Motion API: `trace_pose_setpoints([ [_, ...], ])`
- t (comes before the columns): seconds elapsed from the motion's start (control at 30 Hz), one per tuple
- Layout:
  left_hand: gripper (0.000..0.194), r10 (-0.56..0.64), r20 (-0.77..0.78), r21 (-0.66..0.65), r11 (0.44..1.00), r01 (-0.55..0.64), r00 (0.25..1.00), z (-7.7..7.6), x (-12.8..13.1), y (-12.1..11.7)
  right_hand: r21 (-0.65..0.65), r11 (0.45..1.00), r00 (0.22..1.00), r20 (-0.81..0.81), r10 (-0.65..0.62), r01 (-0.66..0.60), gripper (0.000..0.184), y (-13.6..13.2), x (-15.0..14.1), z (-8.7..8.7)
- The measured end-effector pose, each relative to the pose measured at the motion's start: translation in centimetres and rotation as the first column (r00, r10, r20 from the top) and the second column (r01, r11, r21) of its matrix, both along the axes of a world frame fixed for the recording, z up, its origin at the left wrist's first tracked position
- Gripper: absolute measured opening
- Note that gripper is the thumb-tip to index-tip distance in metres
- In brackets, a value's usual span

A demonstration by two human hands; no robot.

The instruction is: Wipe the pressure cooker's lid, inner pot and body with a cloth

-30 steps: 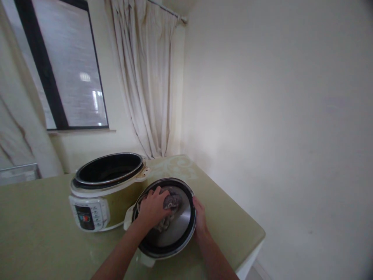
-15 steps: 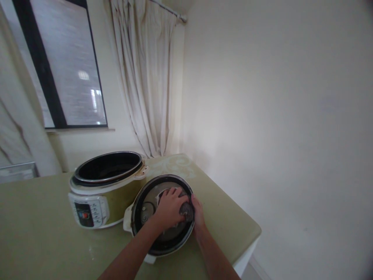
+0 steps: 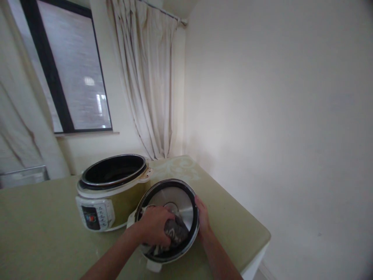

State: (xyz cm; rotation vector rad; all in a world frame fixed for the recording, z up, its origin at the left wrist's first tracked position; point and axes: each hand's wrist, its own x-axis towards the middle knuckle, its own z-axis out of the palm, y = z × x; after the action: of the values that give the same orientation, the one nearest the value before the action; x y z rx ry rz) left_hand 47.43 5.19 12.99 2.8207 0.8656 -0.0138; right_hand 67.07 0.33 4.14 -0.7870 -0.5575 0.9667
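- The left hand (image 3: 154, 228) lies over the lid (image 3: 180, 202), between 8 and 9 o'clock from the middle of its metal face.
- Its fingers are bent around a grey patterned cloth (image 3: 177, 232), grasping it against the inner side of the lid.
- Most of the visible cloth bulges out past those fingers, toward 3 and 4 o'clock from the hand; a pale fold shows at about 11 o'clock from the knuckles, and another piece hangs out near 6 o'clock, below the thumb.
- How much fabric is bunched under the palm is hidden.
- The right hand (image 3: 203, 216) grips the lid's rim at 3 o'clock; part of that grip is out of sight behind the edge, and the cloth sits apart from it, across the dark sealing ring (image 3: 151, 193).
- Bare metal shows on the lid from 12 to 2 o'clock.
- White tabs jut from the rim, one at 9 o'clock and one (image 3: 154, 266) near 7.
- The lid is tilted above the counter (image 3: 43, 225); I cannot tell whether its lower edge touches.
- At 10 o'clock from the lid, just beside it, stands the uncovered cooker (image 3: 128, 202), its control panel (image 3: 97, 216) at 7 o'clock on its body.
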Motion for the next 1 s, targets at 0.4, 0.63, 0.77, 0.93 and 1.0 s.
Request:
trace_pose_setpoints([
  [0.4,0.045,-0.035,0.188,0.258,0.966,-0.014,0.982,-0.6,6.4,-0.2,-0.02,0.999,1.0,0.009,-0.03,0.031,0.053,0.1,0.6,-1.6],
  [0.63,0.045,0.322,0.27,0.294,0.87,-0.396,0.907,-0.7,3.9,2.6,0.018,0.999,0.999,0.042,-0.031,0.03,0.052,-0.5,0.1,-0.7],
  [0.77,0.051,0.239,0.096,0.166,0.953,-0.252,0.966,-0.3,1.3,2.5,-0.004,0.999,0.998,-0.048,-0.041,0.041,0.053,-0.3,-0.2,-0.4],
  [0.93,0.056,-0.055,-0.055,0.008,0.998,0.056,0.997,-0.2,1.8,0.2,-0.025,1.0,0.996,-0.093,-0.003,0.001,0.052,-0.4,-0.6,0.2],
  [1.0,0.052,-0.106,-0.023,0.023,0.994,0.106,0.994,-0.4,3.3,-0.7,-0.022,1.0,0.997,-0.072,-0.02,0.018,0.053,-0.5,-0.5,0.1],
])
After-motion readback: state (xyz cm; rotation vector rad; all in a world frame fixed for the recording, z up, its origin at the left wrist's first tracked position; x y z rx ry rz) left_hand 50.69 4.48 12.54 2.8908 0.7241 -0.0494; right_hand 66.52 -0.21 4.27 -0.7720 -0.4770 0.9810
